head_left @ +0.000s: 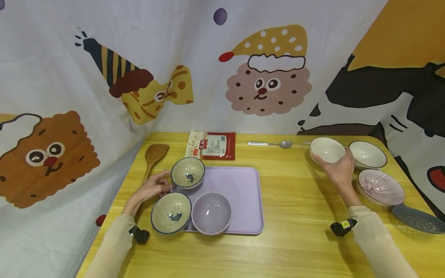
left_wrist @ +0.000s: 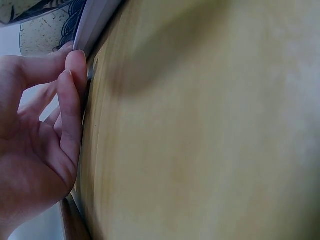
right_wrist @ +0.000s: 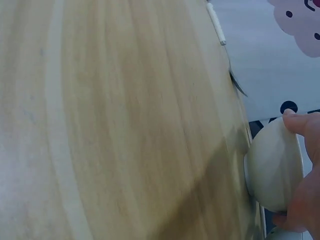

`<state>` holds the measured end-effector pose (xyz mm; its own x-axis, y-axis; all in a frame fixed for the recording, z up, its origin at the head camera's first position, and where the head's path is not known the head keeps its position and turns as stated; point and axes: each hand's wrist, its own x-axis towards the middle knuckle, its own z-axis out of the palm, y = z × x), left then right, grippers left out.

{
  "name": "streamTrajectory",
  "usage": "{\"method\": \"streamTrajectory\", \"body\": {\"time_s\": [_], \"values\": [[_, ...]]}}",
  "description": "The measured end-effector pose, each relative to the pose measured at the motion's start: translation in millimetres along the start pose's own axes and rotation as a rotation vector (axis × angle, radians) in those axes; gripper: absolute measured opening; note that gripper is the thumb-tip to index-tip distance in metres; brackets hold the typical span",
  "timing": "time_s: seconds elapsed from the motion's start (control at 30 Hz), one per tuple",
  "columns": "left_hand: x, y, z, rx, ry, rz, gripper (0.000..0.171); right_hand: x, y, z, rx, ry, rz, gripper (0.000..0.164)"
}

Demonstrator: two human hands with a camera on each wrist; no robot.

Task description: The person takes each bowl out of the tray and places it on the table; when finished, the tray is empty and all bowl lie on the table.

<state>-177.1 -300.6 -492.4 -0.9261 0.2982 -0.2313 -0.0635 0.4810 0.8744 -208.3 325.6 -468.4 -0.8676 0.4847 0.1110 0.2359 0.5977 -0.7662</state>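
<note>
My left hand (head_left: 158, 186) is at the left edge of a lilac tray (head_left: 245, 200), thumb and fingertips meeting at its rim in the left wrist view. Near those fingers, a speckled bowl with a blue rim and fish (head_left: 188, 173) sits on the tray. A similar fish bowl (head_left: 171, 213) and a plain lilac bowl (head_left: 211, 213) stand at the tray's front. My right hand (head_left: 340, 172) grips a small white bowl (right_wrist: 272, 165) by its side, thumb and fingers on opposite parts of the rim. Whether that bowl touches the table is unclear.
Beside the right hand stand a dark-rimmed white bowl (head_left: 367, 154) and a streaked pink bowl (head_left: 380, 187), with a grey slotted utensil (head_left: 418, 220) below. A spoon (head_left: 269, 144), a red-and-white packet (head_left: 210, 145) and a wooden spatula (head_left: 155, 153) lie towards the back.
</note>
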Motion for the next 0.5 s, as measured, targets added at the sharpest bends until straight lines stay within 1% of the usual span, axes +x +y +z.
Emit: {"method": "streamTrajectory", "body": {"time_s": [0.07,0.17,0.33,0.5], "values": [[-0.1,-0.4,1.0,-0.002,0.002,-0.005,0.061,-1,-1,0,-0.018,0.005,-0.009,0.112],[-0.1,-0.7,1.9,-0.004,-0.003,0.000,0.061,-5,-7,-2,-0.046,0.035,-0.032,0.109],[0.3,-2.1,0.8,0.001,0.005,-0.005,0.062,-17,-28,-6,-0.058,0.068,-0.079,0.106],[1.3,-2.8,-1.1,0.003,0.000,-0.003,0.063,-31,-54,-9,-0.022,0.024,-0.129,0.103]]}}
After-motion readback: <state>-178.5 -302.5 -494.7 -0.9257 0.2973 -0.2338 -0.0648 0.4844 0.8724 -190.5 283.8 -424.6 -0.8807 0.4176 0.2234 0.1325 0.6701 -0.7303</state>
